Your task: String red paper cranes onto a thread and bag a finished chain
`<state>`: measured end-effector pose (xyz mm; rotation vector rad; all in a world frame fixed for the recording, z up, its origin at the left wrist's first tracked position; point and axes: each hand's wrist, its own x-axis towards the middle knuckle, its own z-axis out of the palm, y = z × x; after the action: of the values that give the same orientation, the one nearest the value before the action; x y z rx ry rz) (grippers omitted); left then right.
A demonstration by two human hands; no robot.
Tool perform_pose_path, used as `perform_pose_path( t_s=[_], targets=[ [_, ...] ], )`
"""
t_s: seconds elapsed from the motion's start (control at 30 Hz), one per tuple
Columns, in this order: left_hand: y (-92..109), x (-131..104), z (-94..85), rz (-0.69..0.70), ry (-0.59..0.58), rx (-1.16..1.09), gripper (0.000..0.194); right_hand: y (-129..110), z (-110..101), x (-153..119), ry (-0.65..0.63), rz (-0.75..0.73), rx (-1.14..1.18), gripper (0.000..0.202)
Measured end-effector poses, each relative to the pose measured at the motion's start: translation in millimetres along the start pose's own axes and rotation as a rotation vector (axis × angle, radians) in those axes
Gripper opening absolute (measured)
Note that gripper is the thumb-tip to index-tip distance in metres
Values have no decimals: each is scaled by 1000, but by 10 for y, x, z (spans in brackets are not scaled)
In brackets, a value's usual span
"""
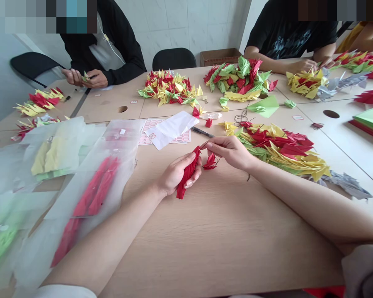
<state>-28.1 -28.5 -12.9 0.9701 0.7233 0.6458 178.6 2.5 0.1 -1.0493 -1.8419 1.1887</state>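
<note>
A stack of red folded paper pieces [188, 176] lies in my left hand [177, 171], whose fingers wrap round it. At the upper end of that stack, my right hand [228, 152] pinches with thumb and forefinger; whatever is between the tips, perhaps a thin thread, is too small to name. Just below the right fingers rests a small red folded piece [210, 162] with a dark string beside it. Right of my right hand is a heap of red, yellow and green folded papers [286, 149], partly behind my forearm.
Clear plastic bags [112, 182] with red, yellow and green folded papers cover the left side. A white paper [172, 129] and a pen [202, 132] lie ahead. Two people work across the table [224, 236] beside colourful heaps [169, 87]; paper sheets [371, 124] are stacked right.
</note>
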Motion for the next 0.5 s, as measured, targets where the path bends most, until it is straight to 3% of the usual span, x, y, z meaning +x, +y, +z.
perform_pose_path(
  t_s=[0.37, 0.5],
  targets=[
    [5, -9, 13, -24, -17, 36, 31, 44, 20, 31, 116, 145, 253, 31],
    [-17, 0, 25, 12, 7, 47, 31, 46, 29, 35, 76, 162, 401, 30]
  ],
)
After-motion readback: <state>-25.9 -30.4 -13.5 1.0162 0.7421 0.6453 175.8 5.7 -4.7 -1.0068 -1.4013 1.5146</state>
